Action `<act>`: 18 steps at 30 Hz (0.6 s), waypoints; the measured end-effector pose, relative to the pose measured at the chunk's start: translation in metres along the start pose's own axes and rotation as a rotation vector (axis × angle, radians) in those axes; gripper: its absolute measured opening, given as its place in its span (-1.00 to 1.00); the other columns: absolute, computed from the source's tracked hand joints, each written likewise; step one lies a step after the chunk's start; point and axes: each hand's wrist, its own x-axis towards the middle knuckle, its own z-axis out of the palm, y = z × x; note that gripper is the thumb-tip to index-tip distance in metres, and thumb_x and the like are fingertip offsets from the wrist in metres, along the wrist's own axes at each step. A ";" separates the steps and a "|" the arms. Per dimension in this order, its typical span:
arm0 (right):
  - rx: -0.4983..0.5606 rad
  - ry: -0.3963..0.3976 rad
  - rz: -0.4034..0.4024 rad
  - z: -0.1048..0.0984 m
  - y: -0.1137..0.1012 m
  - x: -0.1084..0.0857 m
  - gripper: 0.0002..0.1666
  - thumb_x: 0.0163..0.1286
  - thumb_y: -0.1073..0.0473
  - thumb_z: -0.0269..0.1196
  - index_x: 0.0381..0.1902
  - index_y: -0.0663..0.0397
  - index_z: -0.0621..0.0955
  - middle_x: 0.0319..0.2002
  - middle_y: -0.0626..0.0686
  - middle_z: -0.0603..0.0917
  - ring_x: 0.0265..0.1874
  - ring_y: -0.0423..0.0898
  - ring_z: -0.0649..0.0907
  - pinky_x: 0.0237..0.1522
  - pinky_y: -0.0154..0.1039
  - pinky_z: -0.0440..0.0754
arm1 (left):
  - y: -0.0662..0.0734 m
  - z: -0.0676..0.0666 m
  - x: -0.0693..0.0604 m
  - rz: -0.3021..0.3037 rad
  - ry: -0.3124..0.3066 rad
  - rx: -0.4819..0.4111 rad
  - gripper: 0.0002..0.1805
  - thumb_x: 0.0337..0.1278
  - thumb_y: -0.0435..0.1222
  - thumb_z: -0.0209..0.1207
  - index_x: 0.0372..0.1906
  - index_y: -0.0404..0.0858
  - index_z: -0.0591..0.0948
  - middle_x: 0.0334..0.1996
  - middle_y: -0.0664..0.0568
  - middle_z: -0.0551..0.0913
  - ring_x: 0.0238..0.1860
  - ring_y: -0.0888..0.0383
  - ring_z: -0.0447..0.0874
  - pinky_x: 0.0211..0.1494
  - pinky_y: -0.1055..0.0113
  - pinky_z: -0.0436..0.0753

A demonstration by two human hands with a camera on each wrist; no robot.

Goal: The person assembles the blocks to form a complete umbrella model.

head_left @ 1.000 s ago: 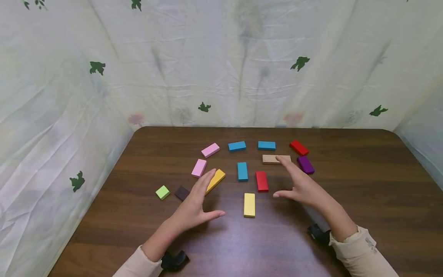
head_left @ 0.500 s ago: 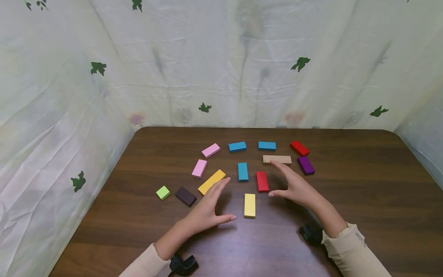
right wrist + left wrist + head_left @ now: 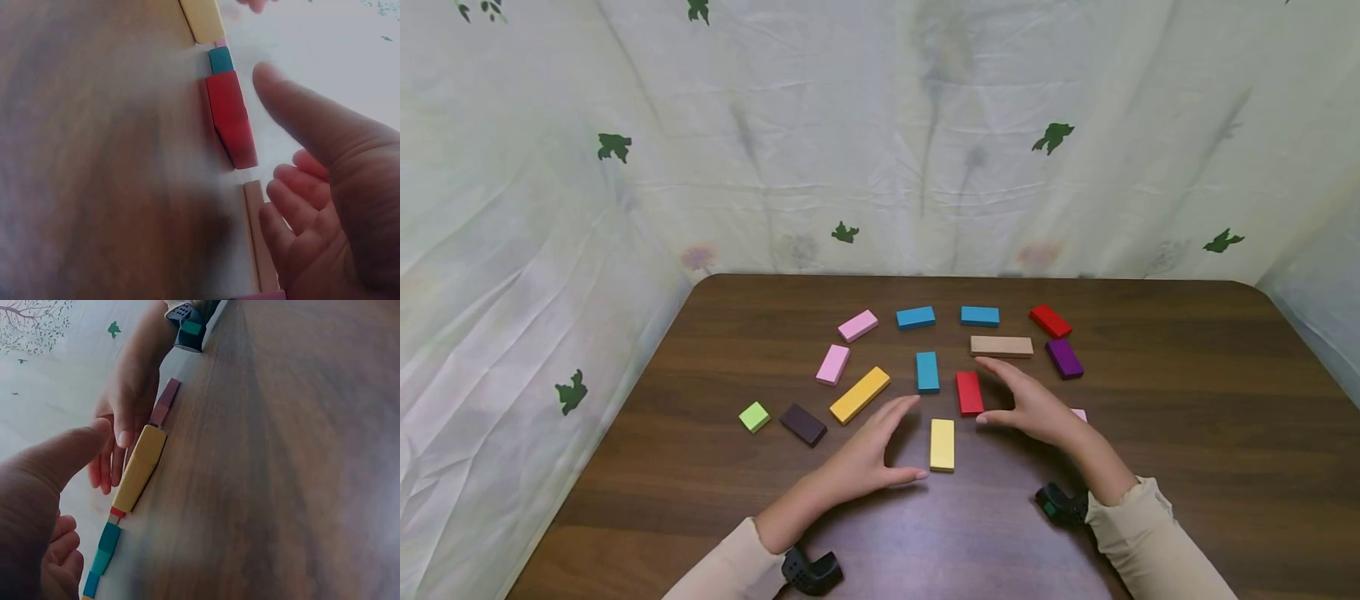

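My left hand [image 3: 865, 454] hovers over the wooden table, thumb and fingers spread apart, with nothing between them; a pale yellow block [image 3: 942, 446] lies just right of its thumb. My right hand [image 3: 1037, 408] is held likewise, spread and holding nothing, its thumb and index beside a red block [image 3: 969, 394]. The left wrist view shows the yellow block [image 3: 139, 469] beyond my left thumb. In the right wrist view the red block [image 3: 231, 119] lies near my right thumb. A teal block [image 3: 927, 372] rests between and beyond the hands.
An orange-yellow block [image 3: 860, 396], dark block [image 3: 803, 425] and green block [image 3: 754, 417] lie left. Farther back are two pink blocks [image 3: 832, 365], two blue ones [image 3: 915, 317], a beige one [image 3: 1002, 347], red [image 3: 1050, 321] and purple [image 3: 1063, 358]. A pink block [image 3: 1079, 414] is partly hidden behind my right hand.
Both hands have moved inward towards each other, the left to the right and the right to the left. The orange-yellow, dark and beige blocks are now uncovered; a pink edge shows by my right wrist.
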 end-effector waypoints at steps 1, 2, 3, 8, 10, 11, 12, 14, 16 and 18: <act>-0.001 -0.004 0.001 0.000 0.000 0.000 -0.01 0.00 -0.01 0.39 0.32 0.14 0.19 0.26 0.14 0.25 0.23 0.07 0.25 0.16 0.04 0.21 | -0.001 0.001 0.001 -0.001 -0.007 0.001 -0.03 -0.14 0.04 0.29 0.35 -0.24 0.11 0.28 0.04 0.17 0.27 0.18 0.09 0.23 0.15 0.21; -0.002 -0.007 -0.001 0.001 0.001 0.001 -0.01 0.01 -0.01 0.39 0.32 0.14 0.19 0.26 0.14 0.26 0.22 0.07 0.26 0.15 0.04 0.21 | -0.002 0.002 0.001 -0.002 -0.014 0.000 -0.04 -0.14 0.03 0.29 0.34 -0.24 0.11 0.28 0.03 0.18 0.27 0.17 0.10 0.23 0.16 0.20; -0.004 -0.010 -0.002 0.001 0.001 0.001 -0.02 0.01 0.00 0.38 0.31 0.15 0.19 0.26 0.15 0.26 0.22 0.07 0.26 0.15 0.04 0.22 | -0.003 0.002 0.002 -0.005 -0.021 -0.001 -0.05 -0.13 0.03 0.29 0.34 -0.24 0.12 0.27 0.02 0.19 0.27 0.17 0.10 0.24 0.16 0.20; -0.011 -0.032 0.001 0.002 0.001 0.003 -0.08 0.06 0.04 0.36 0.30 0.19 0.21 0.25 0.17 0.27 0.21 0.09 0.28 0.15 0.04 0.21 | -0.007 0.005 0.005 -0.022 -0.059 0.001 -0.09 -0.13 -0.01 0.31 0.32 -0.27 0.17 0.25 -0.03 0.23 0.26 0.14 0.14 0.24 0.19 0.19; -0.021 -0.039 0.003 0.003 0.001 0.004 -0.11 0.07 0.07 0.35 0.29 0.21 0.22 0.25 0.17 0.28 0.21 0.09 0.28 0.15 0.04 0.21 | -0.007 0.006 0.007 -0.031 -0.076 0.011 -0.11 -0.12 -0.01 0.30 0.31 -0.26 0.18 0.24 -0.03 0.25 0.26 0.14 0.16 0.24 0.20 0.20; -0.026 -0.042 0.004 0.003 0.001 0.004 -0.13 0.08 0.09 0.35 0.29 0.21 0.23 0.24 0.18 0.28 0.21 0.10 0.28 0.15 0.04 0.22 | -0.007 0.007 0.007 -0.033 -0.083 0.015 -0.11 -0.12 -0.01 0.30 0.31 -0.26 0.19 0.24 -0.03 0.26 0.25 0.13 0.17 0.23 0.19 0.21; -0.032 -0.044 0.004 0.003 0.001 0.004 -0.14 0.08 0.10 0.35 0.28 0.22 0.24 0.24 0.18 0.29 0.20 0.10 0.29 0.15 0.05 0.22 | -0.007 0.007 0.008 -0.034 -0.091 0.022 -0.12 -0.11 0.00 0.29 0.30 -0.26 0.19 0.23 -0.04 0.26 0.25 0.12 0.18 0.23 0.19 0.21; -0.041 -0.050 0.007 0.003 0.001 0.005 -0.16 0.09 0.12 0.34 0.27 0.22 0.26 0.23 0.18 0.30 0.19 0.11 0.30 0.14 0.05 0.23 | -0.007 0.008 0.009 -0.038 -0.103 0.031 -0.14 -0.10 0.01 0.28 0.30 -0.26 0.21 0.22 -0.04 0.28 0.24 0.12 0.20 0.22 0.19 0.23; -0.048 -0.055 0.013 0.003 0.000 0.006 -0.18 0.10 0.12 0.34 0.27 0.21 0.26 0.23 0.18 0.31 0.18 0.12 0.31 0.14 0.05 0.24 | -0.006 0.008 0.010 -0.036 -0.110 0.041 -0.16 -0.08 0.01 0.26 0.29 -0.26 0.22 0.21 -0.04 0.30 0.23 0.12 0.21 0.22 0.19 0.23; -0.051 -0.059 0.017 0.002 -0.001 0.006 -0.19 0.10 0.13 0.33 0.27 0.21 0.27 0.22 0.18 0.31 0.17 0.11 0.32 0.13 0.05 0.25 | -0.005 0.009 0.011 -0.038 -0.114 0.054 -0.19 -0.05 0.01 0.25 0.28 -0.26 0.24 0.20 -0.03 0.32 0.22 0.13 0.23 0.22 0.20 0.24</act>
